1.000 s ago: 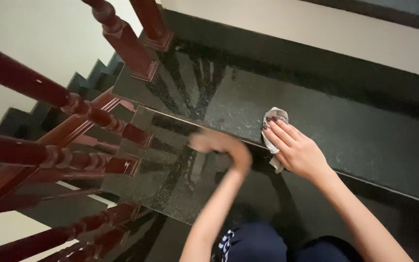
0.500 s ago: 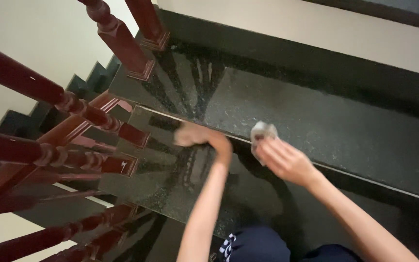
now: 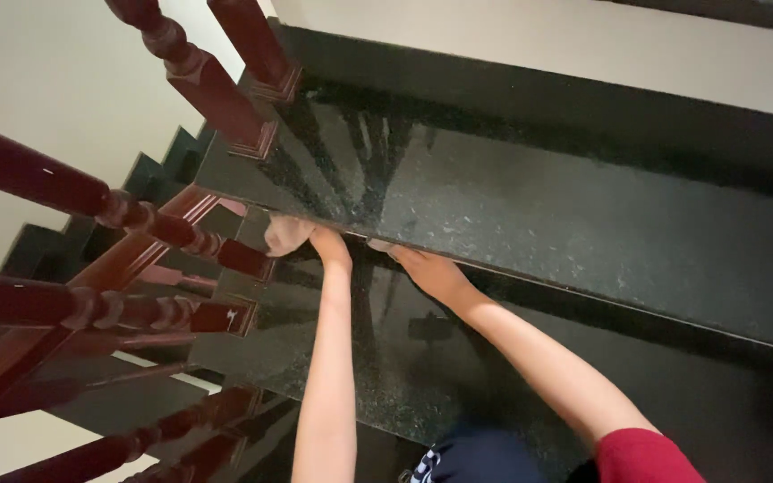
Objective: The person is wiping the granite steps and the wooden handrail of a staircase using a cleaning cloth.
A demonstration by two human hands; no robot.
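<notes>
- Dark, shiny stone stairs (image 3: 583,233) fill the view, with speckles in the stone and some wet-looking streaks near the railing end.
- Red-brown wooden railing posts (image 3: 216,89) stand along the left side, and a pale wall (image 3: 46,98) is behind them.
- Both bare arms reach forward to the front edge of one step (image 3: 458,255).
- One hand, the left hand (image 3: 328,243), is at the corner of that step, close to the posts. It is closed around a cloth (image 3: 286,234).
- That cloth is pinkish-beige and bunched up. It sits right under the lip of the step, touching the stone, just beside the nearest post.
- On the other side, the right hand (image 3: 427,268) is pressed up against the underside of the same edge, a little apart from the left hand. Its fingers are tucked under the lip. I cannot tell if it holds anything.
- I think the cloth is soft and light. It should fold and squash easily, so it is best to hold it in a bunch in the palm.
- My guess is the stone is hard and slippery, more so where it looks wet.
- Down at the bottom you can see a red sleeve (image 3: 641,456) and some dark clothes (image 3: 476,456).
</notes>
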